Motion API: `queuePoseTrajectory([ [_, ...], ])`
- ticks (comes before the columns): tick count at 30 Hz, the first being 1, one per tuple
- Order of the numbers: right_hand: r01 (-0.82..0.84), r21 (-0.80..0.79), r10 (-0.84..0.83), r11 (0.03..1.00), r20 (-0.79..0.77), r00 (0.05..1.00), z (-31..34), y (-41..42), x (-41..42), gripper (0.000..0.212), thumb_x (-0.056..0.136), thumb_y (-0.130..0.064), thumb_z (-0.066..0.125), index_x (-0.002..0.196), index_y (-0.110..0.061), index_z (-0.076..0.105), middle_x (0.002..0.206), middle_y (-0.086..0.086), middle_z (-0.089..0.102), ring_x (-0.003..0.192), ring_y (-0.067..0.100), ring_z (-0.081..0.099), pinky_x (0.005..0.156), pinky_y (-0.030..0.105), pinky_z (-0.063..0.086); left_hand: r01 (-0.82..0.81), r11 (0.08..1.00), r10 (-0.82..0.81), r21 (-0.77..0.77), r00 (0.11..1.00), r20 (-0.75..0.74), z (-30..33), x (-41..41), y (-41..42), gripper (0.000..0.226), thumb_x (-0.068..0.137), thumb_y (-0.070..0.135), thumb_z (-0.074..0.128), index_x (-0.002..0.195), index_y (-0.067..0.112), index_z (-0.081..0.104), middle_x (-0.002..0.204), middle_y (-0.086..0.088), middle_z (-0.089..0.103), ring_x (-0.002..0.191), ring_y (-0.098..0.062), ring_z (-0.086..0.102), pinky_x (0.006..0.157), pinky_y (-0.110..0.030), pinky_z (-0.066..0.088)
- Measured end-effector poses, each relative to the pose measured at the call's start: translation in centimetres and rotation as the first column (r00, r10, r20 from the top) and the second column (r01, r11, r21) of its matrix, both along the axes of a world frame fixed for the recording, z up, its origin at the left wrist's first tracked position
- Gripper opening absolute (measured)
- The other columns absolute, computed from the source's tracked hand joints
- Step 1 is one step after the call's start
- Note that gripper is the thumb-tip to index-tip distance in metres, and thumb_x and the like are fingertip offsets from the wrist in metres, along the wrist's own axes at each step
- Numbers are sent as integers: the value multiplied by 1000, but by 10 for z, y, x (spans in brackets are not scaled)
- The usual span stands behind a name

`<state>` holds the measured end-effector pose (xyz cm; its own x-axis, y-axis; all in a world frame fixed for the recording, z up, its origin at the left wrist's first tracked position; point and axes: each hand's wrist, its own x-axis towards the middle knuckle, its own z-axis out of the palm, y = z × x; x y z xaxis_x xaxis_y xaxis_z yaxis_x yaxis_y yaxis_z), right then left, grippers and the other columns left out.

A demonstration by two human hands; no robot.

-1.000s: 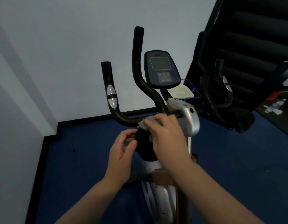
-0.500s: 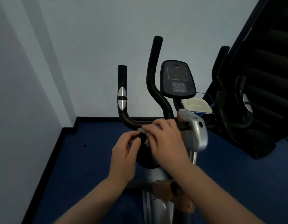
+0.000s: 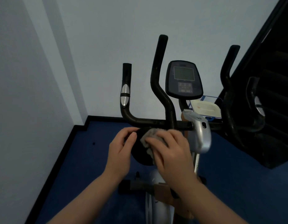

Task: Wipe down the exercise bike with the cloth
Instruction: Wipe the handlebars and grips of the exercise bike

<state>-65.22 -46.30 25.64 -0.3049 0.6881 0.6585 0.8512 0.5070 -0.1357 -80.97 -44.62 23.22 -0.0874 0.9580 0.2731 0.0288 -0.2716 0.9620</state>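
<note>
The exercise bike stands in front of me with black handlebars, a grey console and a silver stem cover. A round black part sits just below the handlebar crossbar. My right hand presses a crumpled grey cloth onto this part, fingers spread over the cloth. My left hand grips the black part's left edge, fingers curled over its top. The lower silver frame shows between my forearms.
A white wall corner closes the left and back. Blue floor with a black skirting runs below. A dark staircase rises at the right. A white box on a blue-edged tray sits behind the console.
The view has shifted left and down a little. My right hand has slid the cloth lower, off the crossbar and onto the round black part. My left hand keeps its hold.
</note>
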Motion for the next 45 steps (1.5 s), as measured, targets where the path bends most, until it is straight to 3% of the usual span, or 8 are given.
queuePoseTrajectory([
  [9,-194,-50,192,980,-42,981,13,26,-1,17,86,-13,63,101,-12,73,98,2,63,96,19,53,81,34,46,-1,1000,2,-1,1000,2,0,0,-1,31,94,28,44,108,10,65,104,-5,69,100,-19,64,87,-28,51],
  [14,-322,-154,339,934,98,936,1,4,33,35,89,-36,61,119,-19,68,124,0,59,123,17,47,109,31,35,37,999,-38,-34,999,-16,1,-5,0,30,94,29,46,109,11,65,104,-5,69,99,-17,64,84,-27,52],
  [18,-424,-163,453,891,248,857,33,25,35,29,91,-34,58,110,-18,72,113,3,65,105,21,56,90,35,48,26,999,-26,-35,999,-25,2,-5,0,21,99,20,48,108,12,66,103,-3,69,98,-15,64,84,-24,50],
  [23,-262,-121,267,957,27,963,44,35,10,22,84,-19,73,105,-15,74,107,3,66,98,23,58,85,38,50,12,999,-13,-32,1000,-17,4,-3,-1,29,93,28,46,108,13,66,103,-1,69,100,-13,64,85,-19,49],
  [29,-265,-125,287,956,224,931,32,8,23,21,76,-24,74,98,-22,74,101,-5,67,91,17,56,79,29,43,45,999,-46,-24,999,-15,0,-5,1,26,97,23,47,110,9,65,103,-4,68,99,-15,64,81,-18,49],
  [34,-159,-129,165,979,35,986,41,22,-6,18,79,-14,77,97,-15,75,100,0,69,90,21,60,77,35,52,73,997,-73,-5,997,-35,-1,-8,4,29,94,26,45,111,12,64,104,-1,68,101,-16,64,85,-20,49],
  [40,-207,-124,226,971,171,959,17,-10,11,31,70,-11,76,98,-22,74,99,-6,67,88,16,57,79,25,41,50,999,-50,-4,999,-21,-5,-6,2,28,94,28,45,109,14,65,103,-1,69,99,-16,64,83,-21,49],
  [45,-229,-59,221,972,-126,967,28,13,-11,22,83,-15,74,105,-17,74,108,-3,68,97,14,60,85,26,49,20,1000,-20,23,1000,12,-5,-2,1,32,98,28,40,110,10,64,105,-5,68,102,-20,63,89,-25,48],
])
